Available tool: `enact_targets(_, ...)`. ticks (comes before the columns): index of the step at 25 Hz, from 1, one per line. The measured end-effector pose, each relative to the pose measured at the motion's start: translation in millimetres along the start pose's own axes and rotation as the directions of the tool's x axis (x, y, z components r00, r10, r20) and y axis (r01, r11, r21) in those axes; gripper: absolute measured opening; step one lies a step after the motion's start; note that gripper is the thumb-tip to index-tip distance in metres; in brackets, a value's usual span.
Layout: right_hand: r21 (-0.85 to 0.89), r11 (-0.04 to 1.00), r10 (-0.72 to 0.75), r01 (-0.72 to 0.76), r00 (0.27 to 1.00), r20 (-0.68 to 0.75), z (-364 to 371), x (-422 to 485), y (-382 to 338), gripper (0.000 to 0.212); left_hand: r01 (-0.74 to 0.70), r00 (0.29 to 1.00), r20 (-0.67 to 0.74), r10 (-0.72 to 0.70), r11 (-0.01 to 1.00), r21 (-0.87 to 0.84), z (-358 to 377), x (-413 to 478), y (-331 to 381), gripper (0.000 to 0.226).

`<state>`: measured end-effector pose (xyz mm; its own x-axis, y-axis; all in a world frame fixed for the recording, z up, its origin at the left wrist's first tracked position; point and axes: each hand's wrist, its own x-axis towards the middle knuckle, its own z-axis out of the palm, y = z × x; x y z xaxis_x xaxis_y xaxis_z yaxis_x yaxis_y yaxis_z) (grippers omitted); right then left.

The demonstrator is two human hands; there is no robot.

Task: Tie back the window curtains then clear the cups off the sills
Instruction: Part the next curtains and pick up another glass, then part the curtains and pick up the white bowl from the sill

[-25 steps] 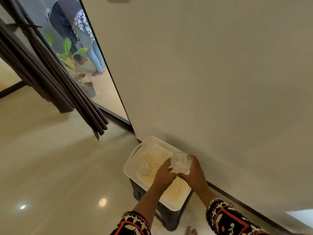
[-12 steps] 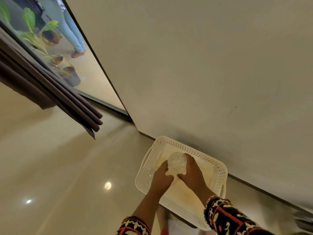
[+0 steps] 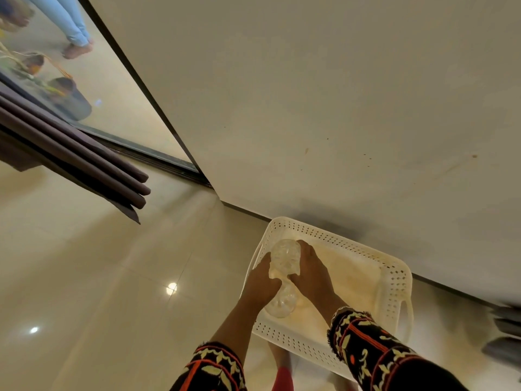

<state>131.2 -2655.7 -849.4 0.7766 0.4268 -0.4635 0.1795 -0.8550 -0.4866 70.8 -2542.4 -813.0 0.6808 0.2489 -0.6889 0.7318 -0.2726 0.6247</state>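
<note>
Right, left hand [image 3: 260, 283] & right hand [image 3: 313, 275] both clasp a clear cut-glass cup [image 3: 284, 256] over the white perforated plastic basket [image 3: 394, 280], next to the plain cream wall [image 3: 310, 108]. A 2nd clear glass cup [image 3: 282, 304] sits just below. Glossy cream tile floor [image 3: 98, 277]; dark brown pleated curtain [image 3: 84, 162] by the glass door [image 3: 118, 108].

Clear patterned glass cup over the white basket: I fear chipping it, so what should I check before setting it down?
1. Clear patterned glass cup gripped on both sides by left hand and right hand: ok.
2. Cup within the rim of the white perforated plastic basket: ok.
3. Spot below the hands free: not ok; a second clear glass cup is there.
4. Bare basket floor on the right: ok.
5. Basket steady on its support: cannot tell; the support is hidden.
</note>
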Motion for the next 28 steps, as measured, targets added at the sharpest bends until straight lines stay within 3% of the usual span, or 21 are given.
enact_targets(5,-0.015,0.999,0.034,-0.033,0.999,0.025,14,9,2,0.076,-0.103,0.992,0.084,0.093,0.988,0.113,-3,14,-8,0.027)
enact_targets(8,-0.021,0.999,0.040,-0.039,0.998,0.043,14,13,1,0.074,-0.065,0.994,0.088,0.058,0.994,0.084,-5,18,-9,0.025)
enact_targets(11,-0.099,0.994,0.057,-0.055,0.998,0.019,8,5,0,0.076,-0.069,0.997,0.027,0.066,0.988,0.138,-2,13,-8,0.054)
enact_targets(14,-0.190,0.979,0.062,-0.067,0.997,-0.036,-1,-21,5,0.077,-0.090,0.996,0.016,0.088,0.979,0.180,5,-1,-3,0.069)
enact_targets(17,-0.275,0.960,0.015,-0.051,0.991,-0.132,-8,-60,19,0.085,-0.210,0.967,-0.015,0.254,0.831,0.516,16,-17,0,0.076)
enact_targets(20,-0.347,0.938,-0.039,-0.022,0.985,-0.168,-16,-90,46,0.090,-0.312,0.925,0.062,0.375,0.655,0.688,37,-37,11,0.072)
enact_targets(24,-0.375,0.927,-0.082,0.013,0.982,-0.169,-33,-132,79,0.081,-0.387,0.894,0.183,0.408,0.500,0.775,80,-66,25,0.068)
enact_targets(28,-0.280,0.958,-0.003,-0.069,0.969,-0.247,-65,-207,116,0.072,-0.417,0.882,0.253,0.398,0.406,0.813,145,-109,41,0.066)
